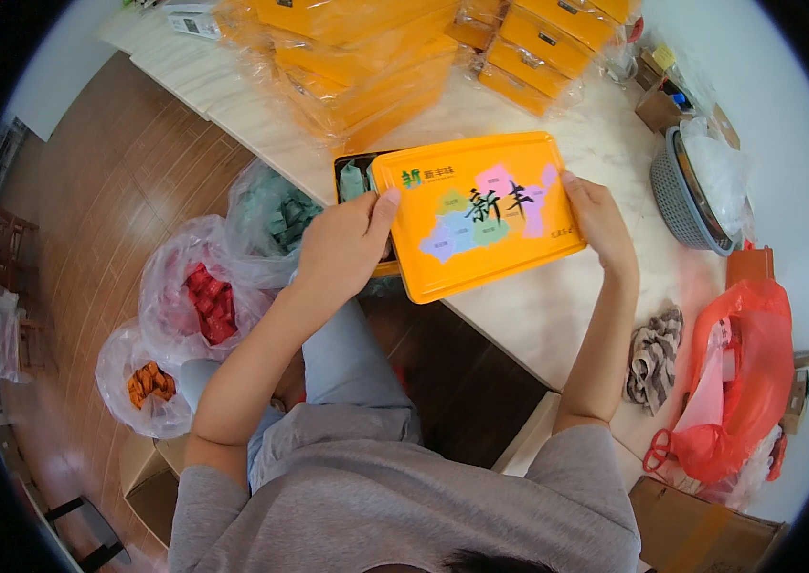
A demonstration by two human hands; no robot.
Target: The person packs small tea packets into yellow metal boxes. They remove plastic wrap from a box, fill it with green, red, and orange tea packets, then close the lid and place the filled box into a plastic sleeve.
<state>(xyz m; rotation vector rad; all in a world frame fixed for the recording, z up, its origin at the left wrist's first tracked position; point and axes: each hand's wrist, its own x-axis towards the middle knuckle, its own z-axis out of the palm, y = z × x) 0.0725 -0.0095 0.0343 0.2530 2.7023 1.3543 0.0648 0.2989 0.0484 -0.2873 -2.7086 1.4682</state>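
Both of my hands grip a yellow tin lid [419, 265] printed with a coloured map and writing. My left hand [343, 236] has its left edge, thumb on top. On the right edge is my right hand [598, 215], its thumb also on the upper face. Under the lid, and mostly covered by it, is a yellow box [386, 270] at the table's edge. Green wrapped packets [351, 180] show inside the box at its uncovered left end. Whether the left fingers also touch the box cannot be seen.
Yellow boxes in clear plastic [376, 79] are stacked at the back of the marble-patterned table [512, 315]. Bags of green [293, 218], red [211, 304] and orange packets [151, 383] stand left. Right are a grey basket [684, 197], striped cloth [654, 358], red bag [748, 372] and scissors [657, 451].
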